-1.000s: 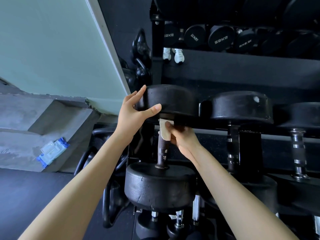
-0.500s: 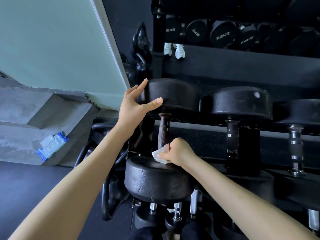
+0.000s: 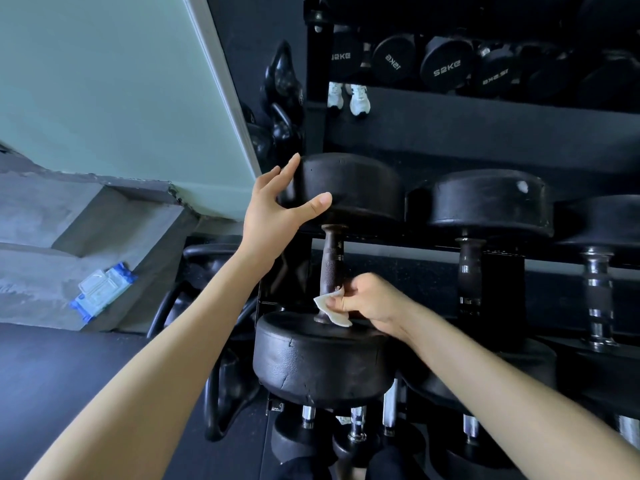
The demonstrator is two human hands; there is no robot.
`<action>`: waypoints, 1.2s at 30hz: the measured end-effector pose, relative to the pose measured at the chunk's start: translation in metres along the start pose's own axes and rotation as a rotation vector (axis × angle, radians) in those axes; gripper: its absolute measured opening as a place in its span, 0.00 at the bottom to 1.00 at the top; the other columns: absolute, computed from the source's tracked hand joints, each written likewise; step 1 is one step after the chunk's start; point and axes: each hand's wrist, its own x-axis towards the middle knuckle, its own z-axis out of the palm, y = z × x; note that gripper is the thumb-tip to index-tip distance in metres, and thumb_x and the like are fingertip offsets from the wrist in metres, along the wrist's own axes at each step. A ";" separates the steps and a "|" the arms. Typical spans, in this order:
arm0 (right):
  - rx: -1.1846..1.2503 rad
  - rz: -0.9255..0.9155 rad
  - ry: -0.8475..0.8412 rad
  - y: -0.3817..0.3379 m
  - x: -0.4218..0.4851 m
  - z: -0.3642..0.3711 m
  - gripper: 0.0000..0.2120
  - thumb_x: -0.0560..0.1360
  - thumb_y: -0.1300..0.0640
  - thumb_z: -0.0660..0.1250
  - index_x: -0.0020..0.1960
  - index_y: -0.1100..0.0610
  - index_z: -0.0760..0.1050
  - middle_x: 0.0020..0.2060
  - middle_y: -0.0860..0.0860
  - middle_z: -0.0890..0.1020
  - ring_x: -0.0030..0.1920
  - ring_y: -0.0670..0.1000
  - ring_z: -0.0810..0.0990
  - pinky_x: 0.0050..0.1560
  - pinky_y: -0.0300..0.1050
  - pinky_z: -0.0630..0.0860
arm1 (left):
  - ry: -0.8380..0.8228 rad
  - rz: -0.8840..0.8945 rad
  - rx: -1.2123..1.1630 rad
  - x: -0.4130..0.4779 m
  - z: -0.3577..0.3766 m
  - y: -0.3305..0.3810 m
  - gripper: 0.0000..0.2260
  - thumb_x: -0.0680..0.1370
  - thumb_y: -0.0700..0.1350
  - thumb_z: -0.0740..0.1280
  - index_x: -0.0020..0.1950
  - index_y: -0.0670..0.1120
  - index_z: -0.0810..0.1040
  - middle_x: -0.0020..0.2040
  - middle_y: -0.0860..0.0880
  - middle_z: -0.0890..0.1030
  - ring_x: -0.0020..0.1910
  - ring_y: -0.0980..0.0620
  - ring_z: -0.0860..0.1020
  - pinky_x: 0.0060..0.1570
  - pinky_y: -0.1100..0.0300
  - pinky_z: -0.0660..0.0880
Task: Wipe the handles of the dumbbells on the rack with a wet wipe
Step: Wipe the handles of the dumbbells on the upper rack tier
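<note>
Right hand (image 3: 370, 299) pinches the wet wipe (image 3: 330, 311) at the near end of the handle (image 3: 330, 261). Left hand (image 3: 273, 206) spread wide, gripping nothing; it touches the dumbbell head (image 3: 356, 188) beyond the handle.

A pale green wall (image 3: 104, 81) fills ten o'clock; grey concrete steps (image 3: 52, 220) at nine; dark floor (image 3: 69, 375) at eight; black wall (image 3: 249, 39) at twelve.

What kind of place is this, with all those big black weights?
Most likely a gym. Heavy black dumbbells sit in rows on a dark rack, with kettlebells beside it. The right hand holds a wet wipe against one dumbbell's handle.
</note>
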 end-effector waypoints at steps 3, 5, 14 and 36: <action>-0.248 -0.022 0.252 -0.005 -0.006 0.013 0.09 0.70 0.60 0.72 0.36 0.66 0.79 0.30 0.50 0.78 0.34 0.48 0.77 0.40 0.43 0.74 | -0.014 -0.020 0.011 0.000 -0.003 0.004 0.33 0.69 0.57 0.74 0.71 0.64 0.65 0.72 0.56 0.64 0.71 0.57 0.62 0.66 0.60 0.60; -0.311 -0.029 0.351 -0.008 -0.011 0.018 0.14 0.71 0.57 0.72 0.39 0.69 0.78 0.32 0.53 0.78 0.34 0.49 0.77 0.37 0.42 0.73 | -0.059 -0.032 0.072 -0.003 -0.006 0.008 0.33 0.69 0.58 0.73 0.71 0.65 0.63 0.73 0.56 0.63 0.72 0.57 0.62 0.68 0.58 0.61; -0.055 -0.088 0.498 -0.033 -0.028 0.036 0.18 0.78 0.51 0.60 0.38 0.65 0.73 0.33 0.53 0.77 0.36 0.49 0.75 0.37 0.37 0.68 | 0.321 0.108 0.264 -0.068 -0.001 -0.002 0.05 0.72 0.40 0.69 0.39 0.50 0.80 0.35 0.55 0.80 0.38 0.57 0.78 0.41 0.68 0.72; -0.181 -0.215 0.705 0.016 -0.069 0.044 0.14 0.80 0.51 0.58 0.40 0.52 0.78 0.35 0.44 0.83 0.39 0.41 0.80 0.43 0.36 0.74 | 0.009 -0.394 -0.063 -0.029 0.042 -0.052 0.14 0.74 0.48 0.71 0.52 0.38 0.82 0.42 0.49 0.81 0.22 0.61 0.70 0.22 0.70 0.68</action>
